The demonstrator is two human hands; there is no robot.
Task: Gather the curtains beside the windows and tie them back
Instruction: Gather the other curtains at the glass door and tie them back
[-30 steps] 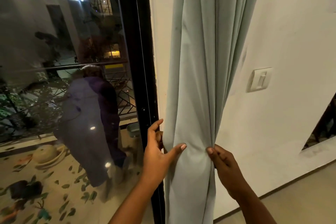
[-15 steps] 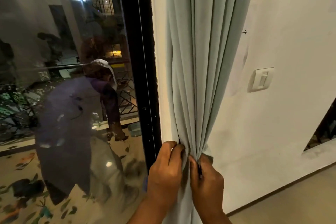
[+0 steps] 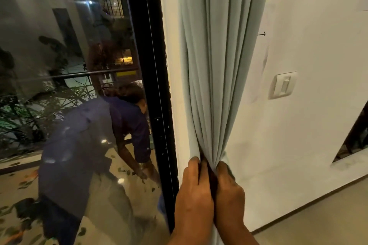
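A pale grey-green curtain (image 3: 215, 69) hangs in tight folds just right of the window's black frame (image 3: 157, 85). My left hand (image 3: 194, 195) and my right hand (image 3: 229, 195) clasp it side by side low in the view, knuckles toward me, squeezing the folds into a narrow bunch. Below my hands the cloth is mostly hidden. No tieback shows.
The dark window glass (image 3: 69, 105) on the left reflects a bending person. A white wall (image 3: 308, 135) stands right of the curtain with a light switch (image 3: 282, 85) on it. A dark opening (image 3: 356, 137) cuts the wall at the far right, and beige floor (image 3: 318, 223) lies below.
My hands went from spread on either side of the loose curtain to closed together on it. The folds are now drawn into a tight bunch, and the view has come closer.
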